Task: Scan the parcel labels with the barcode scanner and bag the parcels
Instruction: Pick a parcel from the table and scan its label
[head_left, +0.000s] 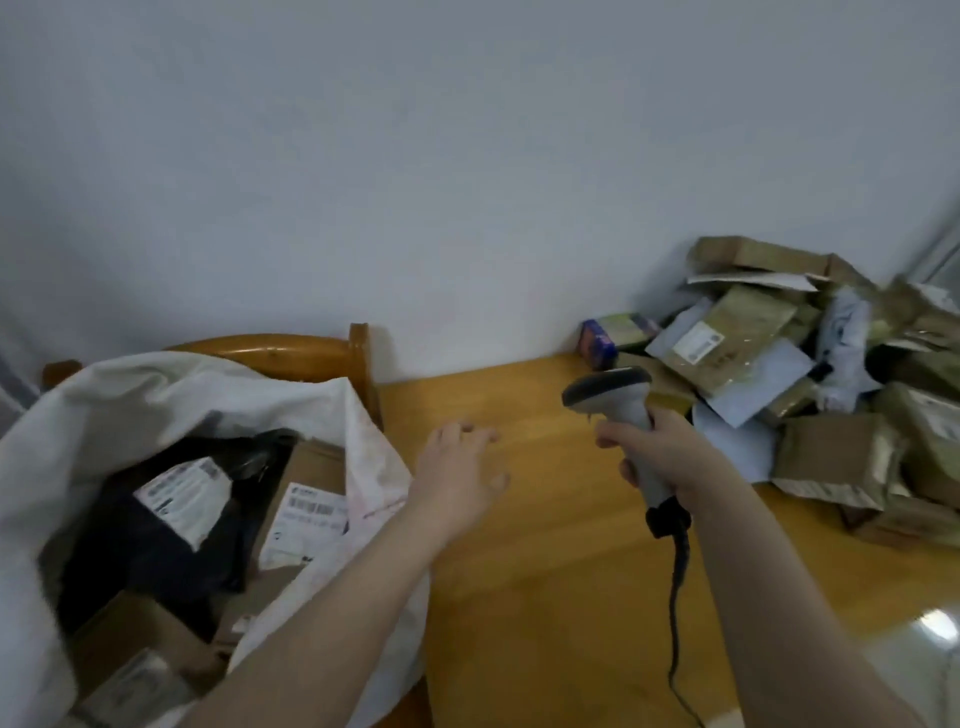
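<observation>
My right hand (657, 452) grips the handle of a grey barcode scanner (613, 395), head pointing left, its black cable (675, 613) hanging down. My left hand (457, 467) hovers over the wooden table (545, 545) with fingers spread and nothing in it. A big white sack (130, 395) stands open at the left, holding a black parcel with a white label (182, 499) and brown boxes, one with a barcode label (306, 519). A heap of brown and white parcels (810, 364) lies at the table's far right.
A wooden chair back (291, 353) rises behind the sack. A small purple box (597, 340) sits by the wall at the pile's left edge. The white wall runs along the table's far side.
</observation>
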